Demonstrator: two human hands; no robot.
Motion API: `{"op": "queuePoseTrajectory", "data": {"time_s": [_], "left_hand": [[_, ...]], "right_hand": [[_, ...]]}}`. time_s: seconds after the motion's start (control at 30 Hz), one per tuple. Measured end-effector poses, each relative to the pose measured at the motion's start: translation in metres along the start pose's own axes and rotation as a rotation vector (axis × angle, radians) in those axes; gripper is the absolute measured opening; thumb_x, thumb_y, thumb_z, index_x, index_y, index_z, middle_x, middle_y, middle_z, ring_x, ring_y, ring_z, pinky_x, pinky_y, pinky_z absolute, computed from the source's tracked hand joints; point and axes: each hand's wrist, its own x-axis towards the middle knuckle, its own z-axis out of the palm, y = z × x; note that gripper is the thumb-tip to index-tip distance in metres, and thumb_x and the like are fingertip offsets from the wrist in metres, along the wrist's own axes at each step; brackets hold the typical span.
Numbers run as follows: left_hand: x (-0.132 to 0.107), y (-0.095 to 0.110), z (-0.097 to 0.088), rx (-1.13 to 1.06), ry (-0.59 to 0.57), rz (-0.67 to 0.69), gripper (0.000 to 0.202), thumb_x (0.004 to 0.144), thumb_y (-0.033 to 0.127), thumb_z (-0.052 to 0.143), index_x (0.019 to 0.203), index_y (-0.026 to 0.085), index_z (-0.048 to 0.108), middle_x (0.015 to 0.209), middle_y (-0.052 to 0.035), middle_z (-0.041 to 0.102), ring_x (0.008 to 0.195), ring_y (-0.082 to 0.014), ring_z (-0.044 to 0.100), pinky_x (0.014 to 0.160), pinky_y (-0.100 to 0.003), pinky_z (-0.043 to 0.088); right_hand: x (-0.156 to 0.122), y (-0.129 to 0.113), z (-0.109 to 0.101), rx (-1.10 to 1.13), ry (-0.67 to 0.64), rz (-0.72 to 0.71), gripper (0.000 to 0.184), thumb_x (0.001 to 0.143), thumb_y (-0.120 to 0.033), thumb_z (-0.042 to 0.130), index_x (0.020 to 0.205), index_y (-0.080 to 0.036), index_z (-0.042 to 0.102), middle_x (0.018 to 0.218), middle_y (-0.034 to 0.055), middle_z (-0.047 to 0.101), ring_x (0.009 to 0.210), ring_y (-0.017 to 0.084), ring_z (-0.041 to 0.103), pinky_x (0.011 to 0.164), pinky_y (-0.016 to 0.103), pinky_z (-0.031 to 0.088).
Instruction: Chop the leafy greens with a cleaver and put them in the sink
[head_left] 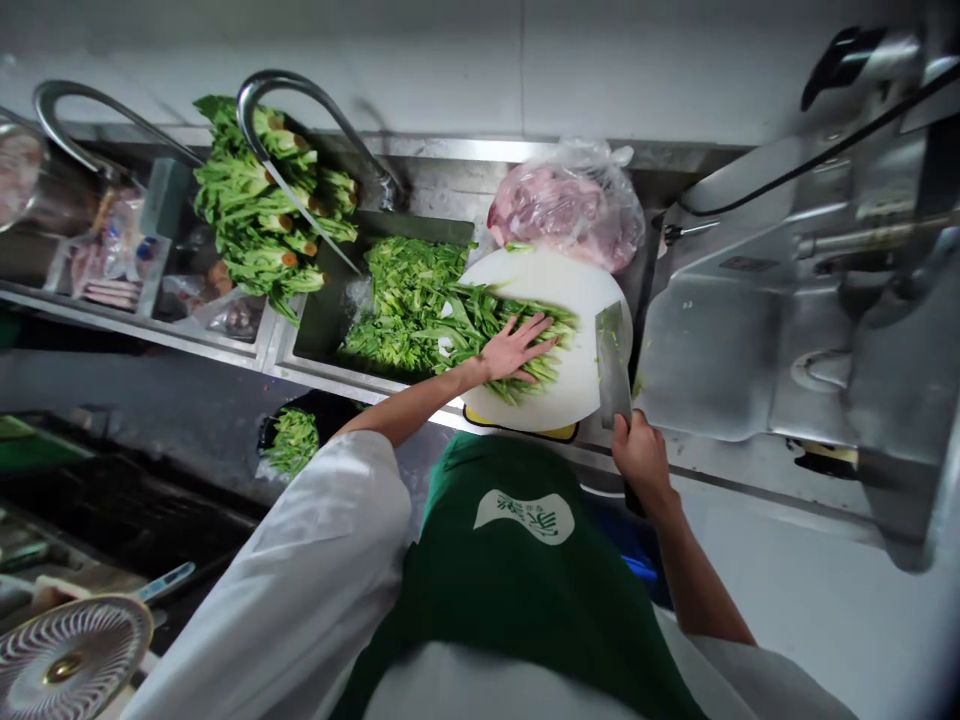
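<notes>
A bunch of leafy green stalks (551, 318) lies across the round white cutting board (555, 408), its leafy end toward the sink. My left hand (517, 352) rests flat on the stalks with its fingers spread. To the right, my right hand (641, 455) grips a cleaver (613, 360) by its handle. The broad blade is over the board's right edge, apart from the stalks, with green bits stuck to it. Cut greens (405, 290) fill much of the sink basin left of the board, and water runs in at their left.
A plastic bag of raw meat (574, 205) sits behind the board. Uncut greens (277, 210) are piled left of the arched faucet (315, 95). A metal machine (712, 350) stands at the right. Below left is a black bin (292, 435) with green trimmings.
</notes>
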Motion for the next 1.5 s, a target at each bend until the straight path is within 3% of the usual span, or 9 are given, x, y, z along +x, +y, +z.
{"op": "queuePoseTrajectory", "data": {"time_s": [0.13, 0.27, 0.43, 0.6, 0.87, 1.03, 1.13, 1.2, 1.5], "left_hand": [[-0.018, 0.013, -0.022, 0.058, -0.119, 0.020, 0.096, 0.084, 0.066, 0.066, 0.160, 0.020, 0.027, 0.166, -0.0218, 0.016, 0.154, -0.0393, 0.013, 0.117, -0.066, 0.018], [-0.050, 0.012, -0.035, 0.151, -0.283, 0.013, 0.108, 0.076, 0.058, 0.078, 0.161, 0.028, 0.020, 0.168, -0.0183, 0.007, 0.155, -0.0384, 0.009, 0.118, -0.061, 0.019], [0.006, -0.018, -0.025, 0.221, -0.289, -0.202, 0.120, 0.072, 0.065, 0.076, 0.163, 0.022, 0.009, 0.167, -0.0217, 0.005, 0.153, -0.0455, 0.006, 0.116, -0.064, 0.016], [0.042, -0.018, -0.017, 0.148, -0.311, -0.344, 0.124, 0.073, 0.077, 0.067, 0.163, 0.015, 0.008, 0.154, -0.0248, 0.035, 0.135, -0.0447, 0.036, 0.112, -0.053, 0.025], [0.023, 0.037, -0.003, 0.148, -0.197, -0.687, 0.111, 0.084, 0.071, 0.053, 0.163, 0.013, 0.001, 0.144, -0.0211, 0.045, 0.124, -0.0378, 0.046, 0.105, -0.048, 0.037], [0.024, 0.020, -0.019, 0.117, -0.260, -0.656, 0.120, 0.078, 0.082, 0.051, 0.163, 0.016, -0.004, 0.165, -0.0196, 0.018, 0.145, -0.0449, 0.025, 0.116, -0.058, 0.023], [-0.002, -0.003, -0.040, 0.050, -0.373, -0.661, 0.127, 0.074, 0.090, 0.046, 0.163, 0.014, -0.005, 0.167, -0.0189, 0.008, 0.152, -0.0461, 0.008, 0.119, -0.062, 0.014], [-0.021, -0.011, -0.047, -0.009, -0.445, -0.674, 0.132, 0.071, 0.092, 0.046, 0.162, 0.012, -0.005, 0.166, -0.0215, 0.013, 0.152, -0.0457, 0.010, 0.119, -0.063, 0.013], [-0.048, 0.022, -0.019, 0.096, -0.351, -0.698, 0.138, 0.066, 0.074, 0.075, 0.163, 0.014, -0.003, 0.163, -0.0223, 0.023, 0.145, -0.0495, 0.021, 0.115, -0.065, 0.019]], "right_hand": [[0.005, -0.006, 0.008, 0.046, -0.050, 0.059, 0.038, 0.103, -0.031, 0.031, 0.114, -0.008, 0.060, 0.088, 0.0156, 0.070, 0.085, 0.026, 0.066, 0.074, 0.032, 0.040], [0.004, -0.012, 0.014, 0.083, -0.092, 0.096, 0.038, 0.104, -0.032, 0.030, 0.116, -0.010, 0.058, 0.089, 0.0153, 0.070, 0.084, 0.026, 0.067, 0.074, 0.032, 0.041], [0.015, -0.031, 0.008, 0.078, -0.065, 0.075, 0.038, 0.105, -0.031, 0.027, 0.118, -0.011, 0.055, 0.093, 0.0166, 0.071, 0.087, 0.025, 0.069, 0.076, 0.032, 0.043], [0.031, -0.051, -0.004, 0.006, -0.083, -0.040, 0.034, 0.103, -0.022, 0.028, 0.120, -0.009, 0.054, 0.093, 0.0186, 0.073, 0.089, 0.025, 0.071, 0.077, 0.031, 0.045], [0.034, -0.033, -0.004, -0.083, -0.065, -0.135, 0.031, 0.101, -0.017, 0.029, 0.116, -0.009, 0.055, 0.092, 0.0180, 0.074, 0.085, 0.025, 0.072, 0.072, 0.030, 0.044], [0.025, -0.041, -0.013, -0.103, -0.018, -0.176, 0.027, 0.103, -0.021, 0.032, 0.112, -0.010, 0.055, 0.088, 0.0170, 0.074, 0.080, 0.023, 0.072, 0.068, 0.027, 0.041], [0.009, -0.056, -0.023, -0.106, 0.040, -0.166, 0.028, 0.104, -0.023, 0.030, 0.111, -0.010, 0.054, 0.085, 0.0168, 0.073, 0.077, 0.022, 0.071, 0.066, 0.027, 0.041], [0.000, -0.071, -0.029, -0.111, 0.036, -0.190, 0.027, 0.103, -0.022, 0.031, 0.113, -0.010, 0.053, 0.086, 0.0166, 0.073, 0.078, 0.023, 0.072, 0.066, 0.027, 0.041], [0.017, -0.133, -0.011, -0.179, -0.108, -0.182, 0.034, 0.094, -0.004, 0.033, 0.122, -0.005, 0.053, 0.100, 0.0206, 0.073, 0.097, 0.025, 0.073, 0.077, 0.028, 0.047]]}}
